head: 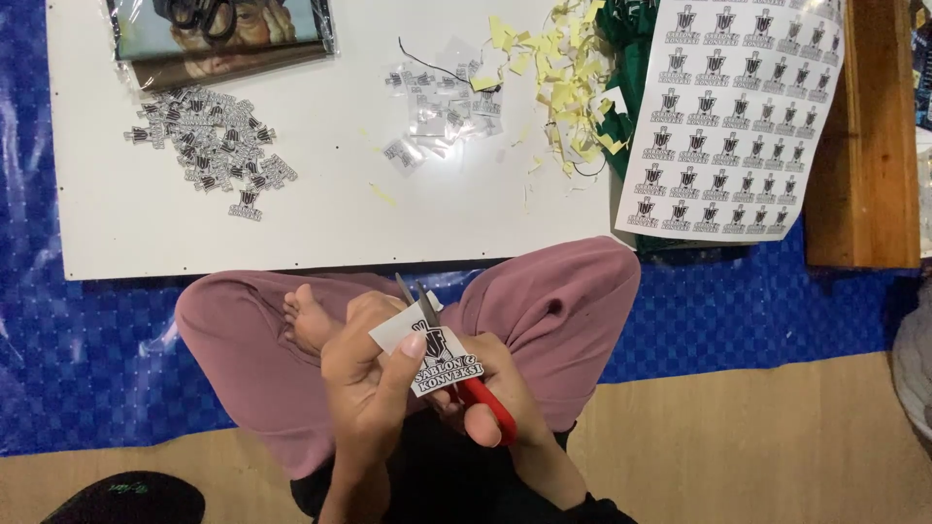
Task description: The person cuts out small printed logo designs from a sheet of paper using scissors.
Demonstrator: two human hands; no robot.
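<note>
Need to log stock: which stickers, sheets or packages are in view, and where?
Sticker: left hand, black-white, scissors in right hand cutting it.
Sticker sheet: top right, white, rows of black emblems.
Cut stickers: pile, board's left.
Bagged stickers: board's middle, clear.
Wrapped package: top left, glossy.

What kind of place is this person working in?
Probably a home or small workshop floor used for sticker making: a white board on a blue checked plastic mat, a printed sheet of black-and-white stickers, and a pile of cut-out stickers.
</note>
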